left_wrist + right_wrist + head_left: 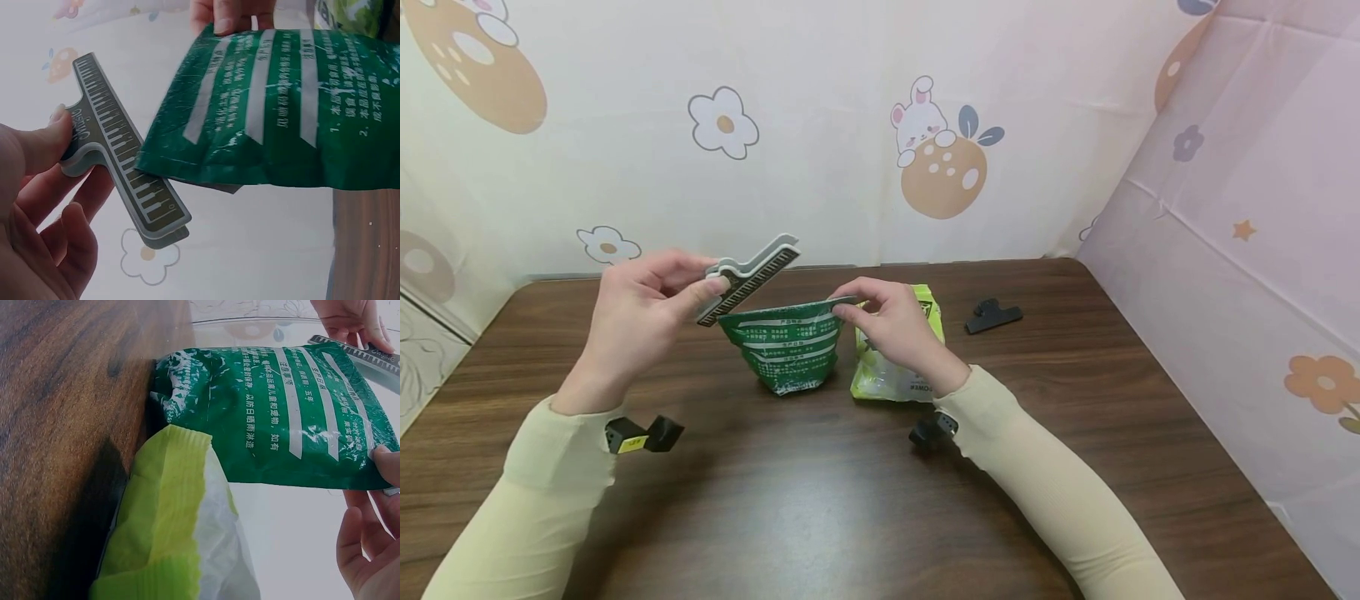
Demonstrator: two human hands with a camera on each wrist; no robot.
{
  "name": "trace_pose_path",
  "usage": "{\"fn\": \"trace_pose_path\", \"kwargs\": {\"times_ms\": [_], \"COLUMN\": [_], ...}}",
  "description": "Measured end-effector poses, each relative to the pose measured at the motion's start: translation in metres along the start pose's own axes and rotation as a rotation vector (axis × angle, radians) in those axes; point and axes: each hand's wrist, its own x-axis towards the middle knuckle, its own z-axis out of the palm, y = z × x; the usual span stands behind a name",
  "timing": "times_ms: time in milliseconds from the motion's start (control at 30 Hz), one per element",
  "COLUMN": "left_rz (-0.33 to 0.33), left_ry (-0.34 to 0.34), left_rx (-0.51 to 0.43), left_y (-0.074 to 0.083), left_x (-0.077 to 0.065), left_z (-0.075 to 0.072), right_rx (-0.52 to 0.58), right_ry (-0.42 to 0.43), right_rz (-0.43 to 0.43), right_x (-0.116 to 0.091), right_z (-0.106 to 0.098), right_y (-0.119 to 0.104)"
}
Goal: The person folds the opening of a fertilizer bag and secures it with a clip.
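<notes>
My left hand (634,321) pinches a grey and black bag clip (751,282) by its handles, thumb on one side; a piano-key pattern runs along its bar (125,147). Beside the clip, a green printed bag (793,350) stands upright on the table. In the left wrist view the bag's top corner overlaps the clip's bar; whether it lies between the clip's jaws I cannot tell. My right hand (898,325) pinches the bag's other top corner between thumb and fingers.
Just behind my right hand stands a yellow-green and white bag (883,375), partly hidden by it. A black clip (992,317) lies farther right on the brown wooden table (820,500). A patterned cloth wall (827,167) rises behind the table's back edge.
</notes>
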Motion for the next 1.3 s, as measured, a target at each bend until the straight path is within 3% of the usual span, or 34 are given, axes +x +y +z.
{"fn": "trace_pose_path", "kwargs": {"times_ms": [133,533,767,1300], "left_rz": [0.028,-0.051,-0.020,0.082], "left_ry": [0.001,-0.020,-0.034,-0.061], "left_rx": [0.037,-0.054,-0.100,0.036], "left_y": [0.000,0.007,0.010,0.002], "left_x": [0.000,-0.001,-0.001,-0.002], "left_z": [0.002,-0.009,-0.009,0.013], "right_rx": [-0.004,-0.005,-0.005,-0.003], "right_ry": [-0.002,0.000,0.002,0.003], "right_rz": [-0.006,-0.005,-0.001,-0.021], "right_x": [0.000,0.002,0.002,0.002], "right_z": [0.000,0.000,0.000,0.001], "right_y": [0.001,0.001,0.001,0.003]}}
